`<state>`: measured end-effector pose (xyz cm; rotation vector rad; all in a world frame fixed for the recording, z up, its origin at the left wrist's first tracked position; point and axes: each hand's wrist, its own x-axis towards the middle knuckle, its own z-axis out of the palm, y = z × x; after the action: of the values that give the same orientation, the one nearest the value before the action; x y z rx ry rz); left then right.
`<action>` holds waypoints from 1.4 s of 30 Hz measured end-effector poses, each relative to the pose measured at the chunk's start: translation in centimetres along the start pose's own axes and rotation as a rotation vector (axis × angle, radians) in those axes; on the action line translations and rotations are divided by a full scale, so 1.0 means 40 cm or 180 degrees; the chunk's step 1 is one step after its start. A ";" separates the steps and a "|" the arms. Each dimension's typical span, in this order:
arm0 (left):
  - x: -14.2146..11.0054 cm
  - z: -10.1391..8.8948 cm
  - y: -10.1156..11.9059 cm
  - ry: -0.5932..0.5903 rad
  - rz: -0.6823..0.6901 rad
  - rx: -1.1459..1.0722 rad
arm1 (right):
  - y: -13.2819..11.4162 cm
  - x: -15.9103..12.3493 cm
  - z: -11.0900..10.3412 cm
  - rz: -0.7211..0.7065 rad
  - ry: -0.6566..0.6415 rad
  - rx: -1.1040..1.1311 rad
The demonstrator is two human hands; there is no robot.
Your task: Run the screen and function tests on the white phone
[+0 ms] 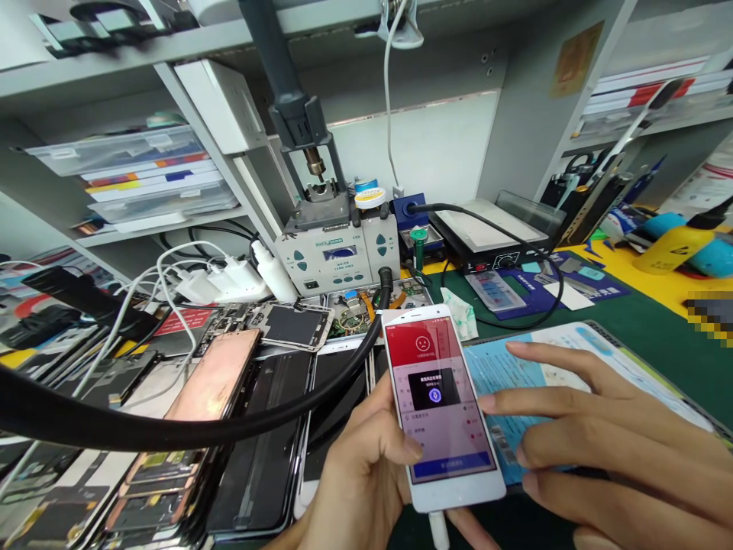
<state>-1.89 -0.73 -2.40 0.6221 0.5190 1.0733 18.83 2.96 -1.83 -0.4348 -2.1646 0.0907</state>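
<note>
A white smartphone (458, 493) is held upright and slightly tilted in my left hand (366, 458), the thumb lying over the lower left edge of its screen. The lit screen has a red top with a sad face, a dark pop-up with a round purple icon, and a blue bar below. Into the phone's bottom end goes a white cable plug (438, 528). My right hand (607, 435) is spread beside the phone's right edge, holding nothing, with one fingertip close to the screen's side; whether it touches I cannot tell.
Left of the phone lie rows of dismantled phones (252, 451). A thick black hose (229, 431) crosses in front. Behind stand a grey soldering station (337, 256), a power strip with white chargers (234, 279) and a flat heating plate (492, 225). A yellow bottle (673, 248) is at right.
</note>
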 end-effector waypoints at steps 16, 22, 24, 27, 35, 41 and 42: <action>0.002 0.008 0.010 -0.0174 -0.0013 0.0161 | -0.009 -0.001 0.003 0.0240 0.0093 0.0072; 0.000 0.004 0.003 -0.0082 -0.0004 0.0112 | -0.004 -0.007 0.008 0.0195 0.0127 0.0044; 0.003 0.003 0.002 -0.0071 -0.0018 0.0079 | -0.003 -0.010 0.007 0.0113 0.0083 -0.0041; 0.003 0.003 0.003 -0.0073 -0.0024 0.0053 | -0.002 -0.013 0.003 0.0113 0.0097 -0.0100; -0.006 0.006 -0.001 0.0035 0.0064 0.0016 | 0.010 -0.037 0.003 0.0120 -0.0013 -0.0190; -0.008 0.010 0.001 0.0140 0.0077 -0.0141 | 0.006 -0.014 -0.001 0.0117 -0.0026 -0.0230; -0.010 0.010 0.000 0.0170 0.0081 -0.0166 | 0.003 -0.004 -0.003 0.0161 0.0011 -0.0212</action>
<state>-1.78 -1.17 -2.10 0.5565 0.5290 1.1265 19.03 3.02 -1.91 -0.5277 -2.1582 0.0459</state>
